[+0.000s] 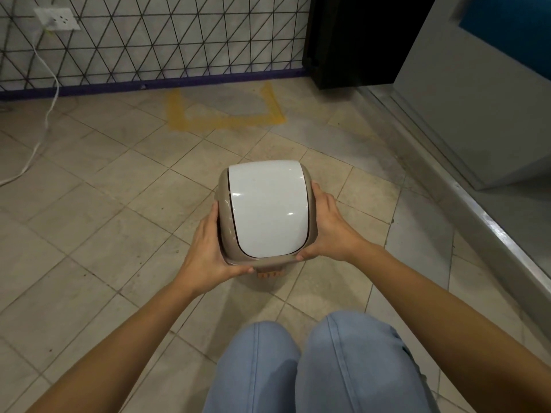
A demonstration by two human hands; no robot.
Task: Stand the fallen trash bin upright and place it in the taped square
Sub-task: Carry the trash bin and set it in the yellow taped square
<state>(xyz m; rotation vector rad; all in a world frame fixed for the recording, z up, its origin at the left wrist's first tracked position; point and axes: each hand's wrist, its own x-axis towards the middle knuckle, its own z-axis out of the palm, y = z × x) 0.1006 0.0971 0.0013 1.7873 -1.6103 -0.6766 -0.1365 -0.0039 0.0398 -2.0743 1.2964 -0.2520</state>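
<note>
The trash bin (267,208) is beige with a glossy white swing lid, and I look straight down on its top, so it stands upright over the tiled floor. My left hand (210,245) grips its left side and my right hand (326,226) grips its right side. An orange pedal (269,274) pokes out under its near edge. Whether the bin rests on the floor or is lifted cannot be told. The taped square (223,122), marked in yellow tape, lies on the floor beyond the bin, against the wall.
A patterned wall with a purple baseboard (149,84) runs behind the square. A white cable (47,114) hangs from a socket at far left. A dark cabinet (354,40) and a grey door with metal threshold (465,186) stand at right. My knees (313,368) are below.
</note>
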